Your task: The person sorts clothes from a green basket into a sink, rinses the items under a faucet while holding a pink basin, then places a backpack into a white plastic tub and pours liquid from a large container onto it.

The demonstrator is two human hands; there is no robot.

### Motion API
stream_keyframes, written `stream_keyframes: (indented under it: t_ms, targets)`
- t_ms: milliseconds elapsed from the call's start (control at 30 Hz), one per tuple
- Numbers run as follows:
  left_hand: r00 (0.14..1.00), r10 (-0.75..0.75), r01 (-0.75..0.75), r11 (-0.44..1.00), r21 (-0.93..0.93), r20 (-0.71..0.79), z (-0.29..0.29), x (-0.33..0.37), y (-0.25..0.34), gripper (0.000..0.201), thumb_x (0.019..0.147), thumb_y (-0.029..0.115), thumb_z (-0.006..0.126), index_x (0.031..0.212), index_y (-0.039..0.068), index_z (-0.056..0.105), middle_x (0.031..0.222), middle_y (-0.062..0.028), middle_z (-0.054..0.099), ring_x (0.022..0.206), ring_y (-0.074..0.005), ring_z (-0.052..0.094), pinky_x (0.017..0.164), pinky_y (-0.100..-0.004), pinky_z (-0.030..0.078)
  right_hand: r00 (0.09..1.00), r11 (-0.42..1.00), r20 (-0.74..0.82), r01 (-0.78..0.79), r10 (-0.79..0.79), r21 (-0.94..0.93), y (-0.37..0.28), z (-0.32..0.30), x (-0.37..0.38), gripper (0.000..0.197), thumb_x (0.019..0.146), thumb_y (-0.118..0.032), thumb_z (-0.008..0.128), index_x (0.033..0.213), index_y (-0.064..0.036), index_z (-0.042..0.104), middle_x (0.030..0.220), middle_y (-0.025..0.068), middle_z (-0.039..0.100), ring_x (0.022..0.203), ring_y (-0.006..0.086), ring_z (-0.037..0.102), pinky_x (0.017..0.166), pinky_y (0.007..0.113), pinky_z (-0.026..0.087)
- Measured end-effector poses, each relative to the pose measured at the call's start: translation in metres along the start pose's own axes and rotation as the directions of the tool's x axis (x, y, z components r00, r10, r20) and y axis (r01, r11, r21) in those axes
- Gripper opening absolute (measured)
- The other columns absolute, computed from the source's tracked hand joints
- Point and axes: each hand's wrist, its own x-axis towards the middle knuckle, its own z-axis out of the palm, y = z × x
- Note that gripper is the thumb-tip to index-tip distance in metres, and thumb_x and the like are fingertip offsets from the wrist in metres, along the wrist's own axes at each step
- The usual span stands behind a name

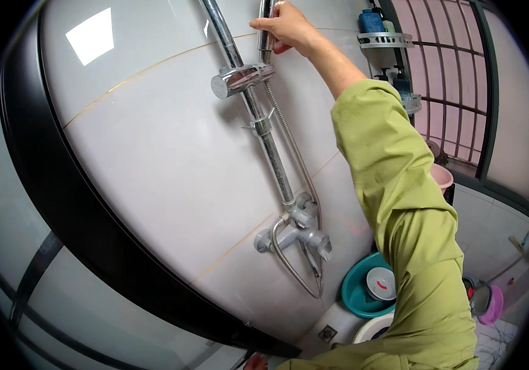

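Observation:
My right hand (pixel 289 28), reaching up in a green sleeve, is closed around the chrome handle of a hand shower (pixel 266 42). The upper part of the hand shower is cut off by the top of the picture. Its lower end sits at the chrome slider bracket (pixel 243 80) on the shower rail (pixel 269 151). A metal hose (pixel 292 145) hangs from there to the mixer tap (pixel 301 237). Only a small piece of my left hand (pixel 256 362) shows at the bottom edge, beside a dark thin object; its fingers are mostly hidden.
A black door frame (pixel 92 203) curves along the left. Bottles (pixel 372 21) stand on corner shelves (pixel 385 40) near a barred window (pixel 446 74). Below are a teal basin (pixel 354 290) holding a white bowl (pixel 380 282), a floor drain (pixel 327 333) and a purple basin (pixel 494 306).

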Motion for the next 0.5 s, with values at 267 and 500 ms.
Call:
stream_keyframes:
  t_ms: [267, 500]
  targets:
    - [0.993, 0.027, -0.007, 0.985, -0.172, 0.115, -0.001, 0.037, -0.016, 0.041, 0.074, 0.013, 0.064, 0.111, 0.002, 0.049, 0.097, -0.0088, 0.056, 0.084, -0.0179, 0.055, 0.074, -0.0283, 0.045, 0.940, 0.948, -0.320, 0.011, -0.118, -0.319, -0.003, 0.019, -0.020, 0.041, 0.068, -0.025, 0.061, 0.093, 0.0031, 0.046, 0.086, 0.0197, 0.058, 0.082, 0.0298, 0.057, 0.073, 0.036, 0.044]
    - [0.988, -0.045, 0.063, 0.990, -0.126, 0.148, 0.031, 0.038, -0.001, 0.035, 0.076, 0.011, 0.061, 0.108, 0.002, 0.051, 0.091, -0.0080, 0.057, 0.078, -0.0158, 0.058, 0.067, -0.0259, 0.047, 0.834, 0.930, -0.492, 0.066, -0.251, -0.362, 0.033, 0.026, 0.011, 0.040, 0.069, -0.027, 0.061, 0.092, 0.0031, 0.046, 0.082, 0.0185, 0.058, 0.074, 0.0285, 0.058, 0.064, 0.039, 0.046]
